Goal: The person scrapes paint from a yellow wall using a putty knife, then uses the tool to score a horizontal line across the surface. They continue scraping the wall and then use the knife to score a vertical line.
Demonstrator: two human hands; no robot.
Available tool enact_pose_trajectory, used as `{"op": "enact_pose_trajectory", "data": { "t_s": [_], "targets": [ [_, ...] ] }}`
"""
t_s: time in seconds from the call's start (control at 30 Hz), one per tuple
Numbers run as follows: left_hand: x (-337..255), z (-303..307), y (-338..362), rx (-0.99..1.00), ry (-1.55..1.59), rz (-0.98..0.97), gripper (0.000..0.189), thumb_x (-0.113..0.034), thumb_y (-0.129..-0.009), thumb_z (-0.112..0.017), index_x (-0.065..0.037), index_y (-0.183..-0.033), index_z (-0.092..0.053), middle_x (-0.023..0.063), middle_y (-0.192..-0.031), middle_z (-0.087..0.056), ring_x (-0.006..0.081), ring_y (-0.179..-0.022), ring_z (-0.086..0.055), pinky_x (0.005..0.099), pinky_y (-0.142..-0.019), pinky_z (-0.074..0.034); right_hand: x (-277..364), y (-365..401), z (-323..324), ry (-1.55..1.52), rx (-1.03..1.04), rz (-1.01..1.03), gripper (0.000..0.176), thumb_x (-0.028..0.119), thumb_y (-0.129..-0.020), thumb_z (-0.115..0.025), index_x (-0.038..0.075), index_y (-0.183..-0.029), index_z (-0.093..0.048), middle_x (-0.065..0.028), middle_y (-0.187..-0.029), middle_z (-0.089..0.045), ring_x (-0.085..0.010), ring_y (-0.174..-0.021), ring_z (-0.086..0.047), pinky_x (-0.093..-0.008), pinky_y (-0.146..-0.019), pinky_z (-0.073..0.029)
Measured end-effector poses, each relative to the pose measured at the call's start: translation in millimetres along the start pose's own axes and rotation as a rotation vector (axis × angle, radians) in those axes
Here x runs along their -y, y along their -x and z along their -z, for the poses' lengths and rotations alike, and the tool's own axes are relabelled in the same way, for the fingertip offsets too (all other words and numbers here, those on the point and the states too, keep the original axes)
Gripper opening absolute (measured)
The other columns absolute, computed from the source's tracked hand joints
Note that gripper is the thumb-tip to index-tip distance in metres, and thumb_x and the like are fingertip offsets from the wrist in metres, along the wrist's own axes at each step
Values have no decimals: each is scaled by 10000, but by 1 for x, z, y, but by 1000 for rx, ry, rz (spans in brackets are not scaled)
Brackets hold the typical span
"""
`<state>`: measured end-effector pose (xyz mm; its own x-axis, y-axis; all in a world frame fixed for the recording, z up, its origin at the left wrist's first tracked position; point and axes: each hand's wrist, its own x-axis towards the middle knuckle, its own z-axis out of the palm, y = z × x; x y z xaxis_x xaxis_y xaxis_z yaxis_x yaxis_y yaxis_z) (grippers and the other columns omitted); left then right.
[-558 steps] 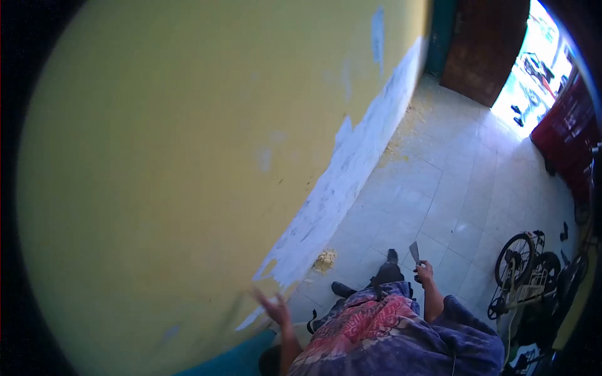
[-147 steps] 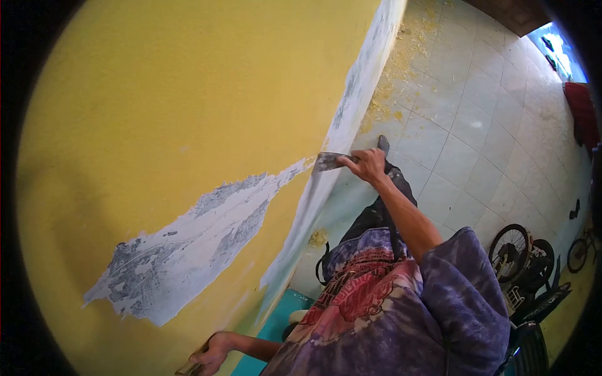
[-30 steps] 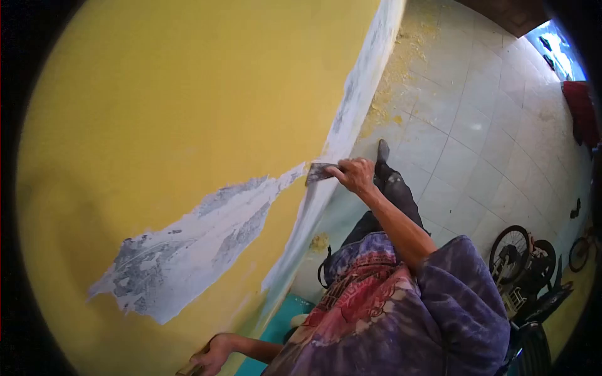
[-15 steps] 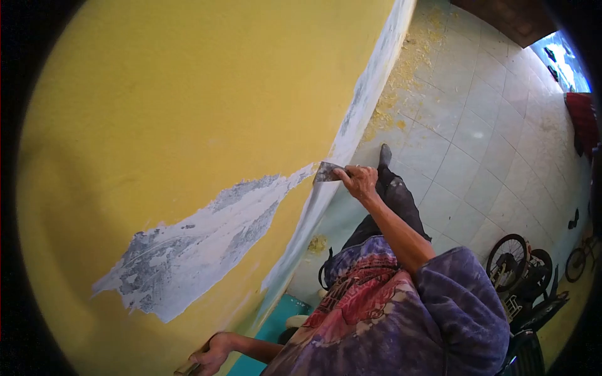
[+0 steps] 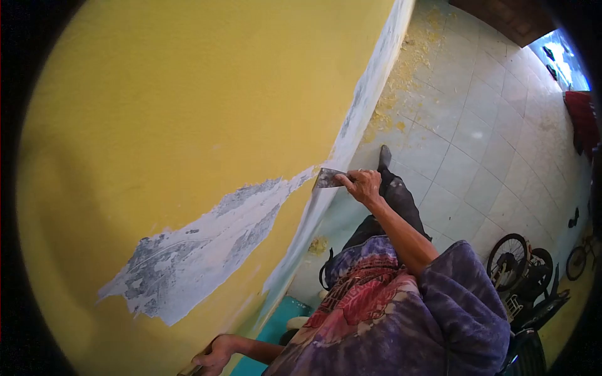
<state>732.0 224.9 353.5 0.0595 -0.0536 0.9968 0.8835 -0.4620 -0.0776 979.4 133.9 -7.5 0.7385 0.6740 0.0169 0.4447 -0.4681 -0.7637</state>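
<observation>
A yellow wall (image 5: 207, 106) fills the left side, with a long patch of bare white and grey plaster (image 5: 194, 257) where the paint is off. My right hand (image 5: 364, 186) grips a broad-bladed scraper (image 5: 327, 178). Its blade lies against the wall's lower edge, close to the narrow tip of the patch. At the bottom of the view, my left hand (image 5: 216, 356) is closed by the wall, its fingers curled round a narrow object that is mostly cut off by the frame edge; I cannot tell what it is.
Yellow paint flakes (image 5: 401, 94) are strewn over the tiled floor (image 5: 461, 150) along the wall base. My foot (image 5: 385, 156) stands near them. A motorbike (image 5: 523, 269) is parked at the right. Brown furniture (image 5: 501, 19) is at the top right, and a teal surface (image 5: 285, 319) lies below.
My right hand and the scraper have shifted slightly down in the view, and the blade has turned a little. My left hand is nearly where it was.
</observation>
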Motion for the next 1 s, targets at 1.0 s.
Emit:
{"op": "enact_pose_trajectory", "data": {
  "t_s": [1.0],
  "targets": [
    [16,8,1,-37,-37,-6,491,-258,-850,-593,5,-1232,-434,182,-1346,-336,321,-1279,-315,488,-1037,-303,8,-8,-5,-146,-11,-21,440,489,-819,-586,121,-592,-672,-121,-485,-547,-295,-451,-556,-394,-450,-412]
  ]
}}
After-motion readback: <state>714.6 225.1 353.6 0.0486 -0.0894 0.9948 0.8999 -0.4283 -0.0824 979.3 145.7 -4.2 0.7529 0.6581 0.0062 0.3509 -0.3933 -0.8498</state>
